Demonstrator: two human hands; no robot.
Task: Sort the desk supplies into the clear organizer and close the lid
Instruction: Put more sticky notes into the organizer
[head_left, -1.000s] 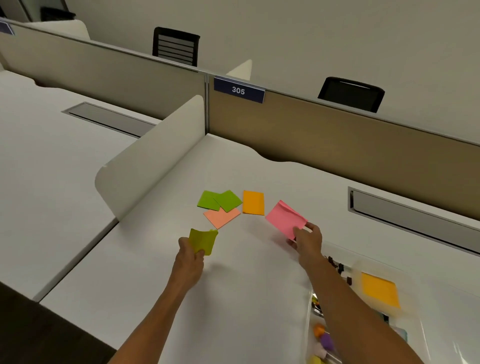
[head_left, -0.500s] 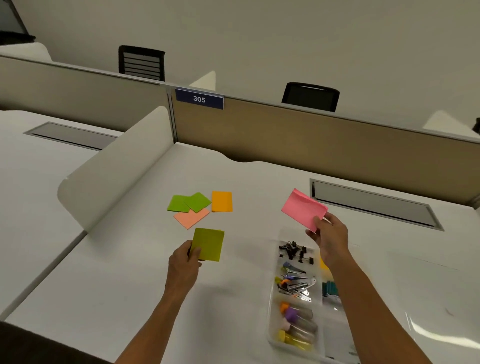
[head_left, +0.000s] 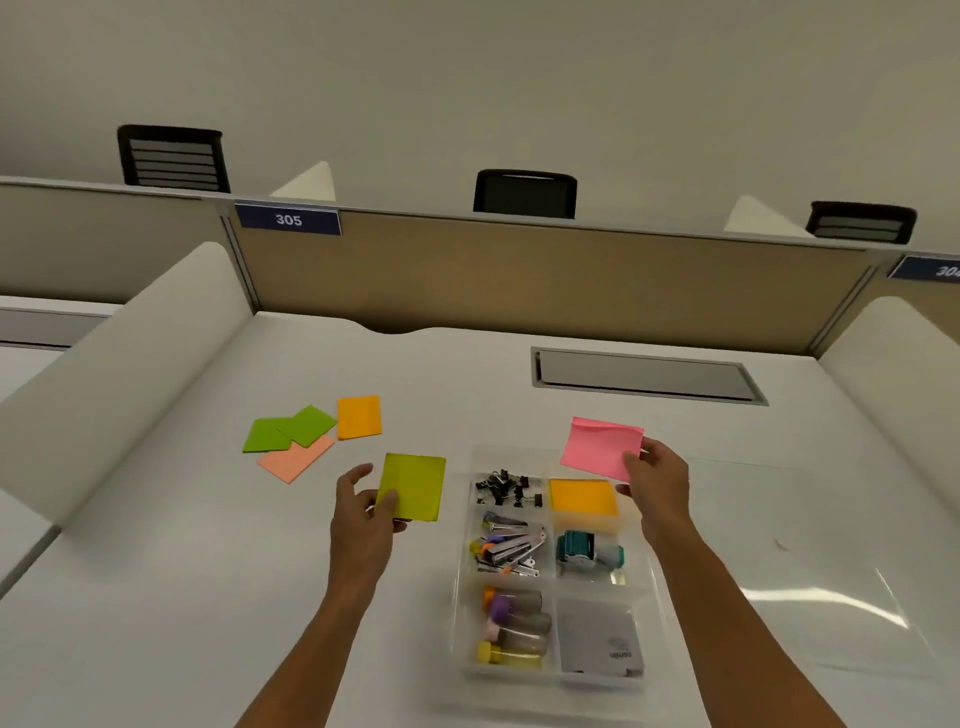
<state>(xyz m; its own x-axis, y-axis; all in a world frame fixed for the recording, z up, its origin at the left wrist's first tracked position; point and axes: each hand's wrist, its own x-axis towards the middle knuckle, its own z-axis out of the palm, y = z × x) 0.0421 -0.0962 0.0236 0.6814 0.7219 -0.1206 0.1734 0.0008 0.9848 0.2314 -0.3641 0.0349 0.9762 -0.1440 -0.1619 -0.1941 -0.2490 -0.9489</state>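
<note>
while the white counter (head_left: 156, 597) spreads out under everything, the clear organizer (head_left: 647, 582) sits on it between my forearms, its lid (head_left: 805, 571) lying open flat to the right. my left hand (head_left: 363, 519) pinches a yellow-green sticky pad (head_left: 415, 486) just left of the organizer, held above the counter. my right hand (head_left: 657, 486) grips a pink sticky pad (head_left: 602, 447) by its corner, above the organizer's far right compartment, where an orange pad (head_left: 583, 496) lies. farther left on the counter lie two green pads (head_left: 288, 431), a peach pad (head_left: 293, 460) and another orange one (head_left: 359, 417). black binder clips (head_left: 506, 488) fill the far left compartment.
</note>
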